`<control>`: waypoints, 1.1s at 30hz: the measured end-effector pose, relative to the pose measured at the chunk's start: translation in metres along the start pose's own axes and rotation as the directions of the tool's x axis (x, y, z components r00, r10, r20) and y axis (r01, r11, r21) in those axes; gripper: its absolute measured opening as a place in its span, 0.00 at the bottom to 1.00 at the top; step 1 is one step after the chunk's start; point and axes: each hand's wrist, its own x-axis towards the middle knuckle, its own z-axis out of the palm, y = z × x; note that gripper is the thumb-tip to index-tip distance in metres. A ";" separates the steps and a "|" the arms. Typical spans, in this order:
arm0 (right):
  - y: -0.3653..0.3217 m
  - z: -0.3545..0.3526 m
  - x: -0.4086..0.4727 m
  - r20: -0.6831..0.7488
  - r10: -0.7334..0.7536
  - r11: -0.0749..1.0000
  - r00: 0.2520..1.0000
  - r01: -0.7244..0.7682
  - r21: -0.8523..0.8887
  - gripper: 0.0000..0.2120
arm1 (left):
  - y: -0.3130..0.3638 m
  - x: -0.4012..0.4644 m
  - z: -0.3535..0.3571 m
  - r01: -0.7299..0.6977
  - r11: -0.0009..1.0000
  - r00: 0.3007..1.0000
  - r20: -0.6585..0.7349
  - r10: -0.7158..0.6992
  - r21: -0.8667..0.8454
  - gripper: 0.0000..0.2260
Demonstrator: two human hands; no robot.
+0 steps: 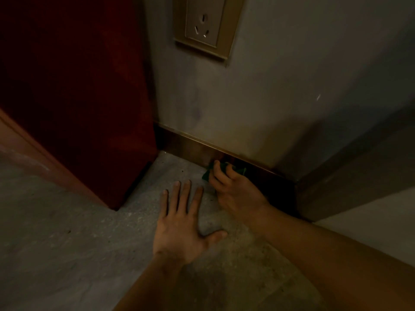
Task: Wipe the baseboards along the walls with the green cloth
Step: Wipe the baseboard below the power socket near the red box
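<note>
A dark brown, glossy baseboard [186,145] runs along the foot of the grey wall, from the red panel at the left to the corner at the right. My right hand [233,189] presses a bunched green cloth [241,170] against this baseboard near the corner; my fingers cover most of the cloth. My left hand [186,225] lies flat on the grey floor just left of it, fingers spread, holding nothing.
A dark red panel [74,97] stands on the left, close to the baseboard's end. A wall socket [205,23] in a gold frame sits above. A second wall with its own baseboard [350,176] meets at the right corner. The floor [67,243] is speckled grey stone.
</note>
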 end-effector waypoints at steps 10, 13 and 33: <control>0.000 0.004 -0.022 0.107 0.023 0.998 0.994 -0.029 0.055 0.17 | -0.001 0.000 -0.001 0.005 1.000 1.000 0.008 -0.005 0.009 0.52; 0.000 0.004 -0.027 0.140 0.026 0.997 0.990 -0.036 0.070 0.16 | -0.001 0.000 -0.002 0.011 1.000 1.000 0.022 -0.012 0.022 0.52; 0.005 -0.004 -0.039 0.372 0.065 0.960 0.926 -0.159 0.228 0.11 | 0.001 -0.001 -0.006 0.012 1.000 0.999 0.042 -0.013 0.015 0.52</control>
